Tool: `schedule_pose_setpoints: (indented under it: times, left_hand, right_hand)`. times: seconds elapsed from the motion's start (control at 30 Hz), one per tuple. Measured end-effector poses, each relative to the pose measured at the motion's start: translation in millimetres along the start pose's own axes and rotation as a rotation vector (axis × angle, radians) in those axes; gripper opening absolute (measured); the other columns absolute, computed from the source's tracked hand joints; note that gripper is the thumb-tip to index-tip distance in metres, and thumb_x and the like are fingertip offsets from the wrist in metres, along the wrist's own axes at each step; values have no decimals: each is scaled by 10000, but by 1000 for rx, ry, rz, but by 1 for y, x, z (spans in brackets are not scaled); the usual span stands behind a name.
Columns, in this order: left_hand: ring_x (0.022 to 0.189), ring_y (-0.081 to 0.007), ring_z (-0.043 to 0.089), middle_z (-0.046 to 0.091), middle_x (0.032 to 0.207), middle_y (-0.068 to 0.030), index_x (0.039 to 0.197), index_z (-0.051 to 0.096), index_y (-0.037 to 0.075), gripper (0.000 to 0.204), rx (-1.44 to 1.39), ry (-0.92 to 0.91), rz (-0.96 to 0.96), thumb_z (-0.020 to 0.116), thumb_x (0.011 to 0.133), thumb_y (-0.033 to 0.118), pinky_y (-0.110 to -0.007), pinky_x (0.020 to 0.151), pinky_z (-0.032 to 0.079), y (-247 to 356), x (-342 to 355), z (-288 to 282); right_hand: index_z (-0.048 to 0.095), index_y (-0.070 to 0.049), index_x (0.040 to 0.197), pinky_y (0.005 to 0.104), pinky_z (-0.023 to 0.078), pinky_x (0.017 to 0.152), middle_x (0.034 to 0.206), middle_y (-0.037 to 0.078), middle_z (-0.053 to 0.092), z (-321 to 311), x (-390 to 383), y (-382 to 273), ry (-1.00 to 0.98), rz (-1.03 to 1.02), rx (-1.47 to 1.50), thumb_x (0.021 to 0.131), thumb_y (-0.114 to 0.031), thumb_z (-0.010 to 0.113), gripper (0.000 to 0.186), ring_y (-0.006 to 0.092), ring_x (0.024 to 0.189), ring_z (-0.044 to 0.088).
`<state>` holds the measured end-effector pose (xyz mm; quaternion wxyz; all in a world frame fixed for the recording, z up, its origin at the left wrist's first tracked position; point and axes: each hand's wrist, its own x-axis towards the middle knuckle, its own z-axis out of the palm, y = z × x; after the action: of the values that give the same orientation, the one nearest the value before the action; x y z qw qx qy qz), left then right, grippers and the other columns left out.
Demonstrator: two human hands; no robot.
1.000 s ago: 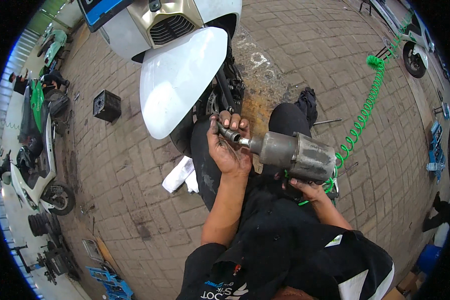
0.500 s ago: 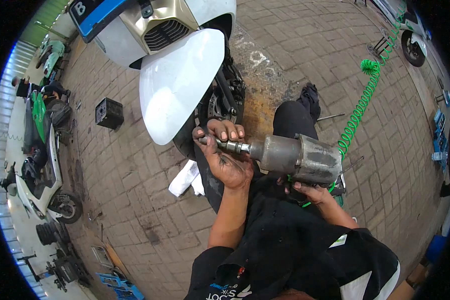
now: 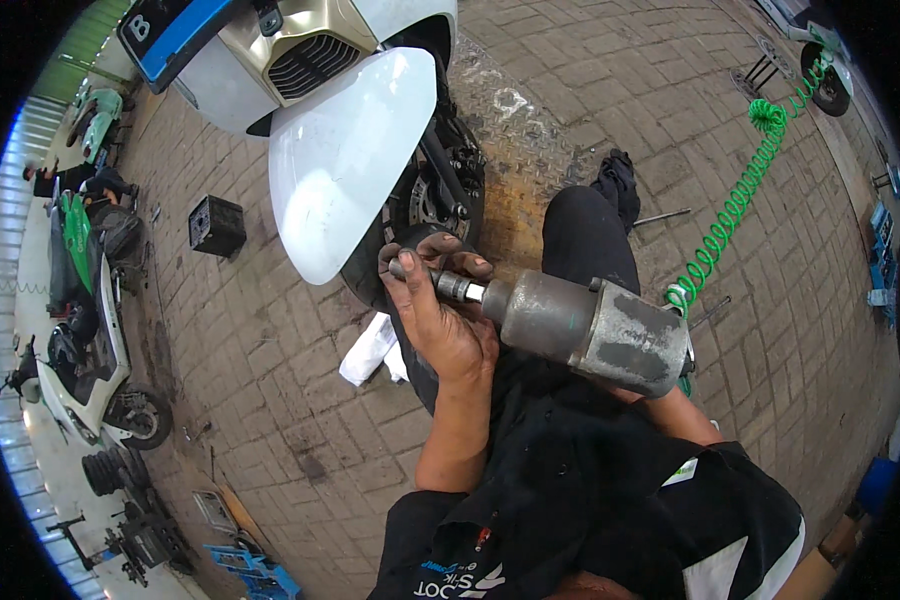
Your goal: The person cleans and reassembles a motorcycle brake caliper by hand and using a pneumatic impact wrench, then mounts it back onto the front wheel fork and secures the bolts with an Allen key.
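An air impact wrench (image 3: pixel 590 330) with a worn grey metal body lies across my lap, its nose pointing left. From the nose sticks a bright square drive with a dark metal socket (image 3: pixel 440 281) at its end. My left hand (image 3: pixel 445 330) is closed round this socket, palm up, the thumb along its outer end and the fingertips dark with grease. Beneath the wrench's rear, my right hand (image 3: pixel 630 396) supports the tool at its handle side; its fingers are hidden by the body. A coiled green air hose (image 3: pixel 725 210) runs up from the wrench's back end.
Ahead stands a white scooter (image 3: pixel 355 160), its front wheel beside my knee. A black crate (image 3: pixel 217 226) and a white cloth (image 3: pixel 368 350) are on the brick paving. A metal rod (image 3: pixel 662 216) and a dark cloth (image 3: pixel 618 185) lie right of my knee. More scooters are parked left.
The wrench has rolled and tilted slightly, nose up-left, and now covers my right hand's fingers. My left thumb has moved up along the socket. The view has shifted a little.
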<state>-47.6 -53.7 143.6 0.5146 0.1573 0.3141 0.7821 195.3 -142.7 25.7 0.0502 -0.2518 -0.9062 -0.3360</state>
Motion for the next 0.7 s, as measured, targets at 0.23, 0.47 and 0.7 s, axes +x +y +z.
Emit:
schedule_pose_setpoints:
  times: [0.23,0.47,0.7]
  left_hand:
    - [673,-170,620,628,940,-96,1044,516,62,240,121,85,64,494,1044,301,-313,623,554,-6,-5,9]
    - [614,-135,570,592,850,-44,1074,526,115,174,-62,80,52,492,1040,282,-290,580,506,-15,-2,-1]
    - [590,-162,607,610,835,-58,1175,551,145,233,-350,-82,-25,439,1052,308,-303,491,530,-23,3,-13]
  right_hand:
    - [592,-142,1322,395,476,990,1331,73,601,-6,2,-4,10,6,4,951,-234,573,382,241,1188,588]
    - [611,-183,1321,436,447,1046,1365,54,586,-11,0,-13,-1,-44,-48,940,-251,561,389,265,1234,570]
    - [654,-229,1267,499,404,1045,1353,36,596,-8,5,-34,106,396,893,876,-252,643,392,283,1236,564]
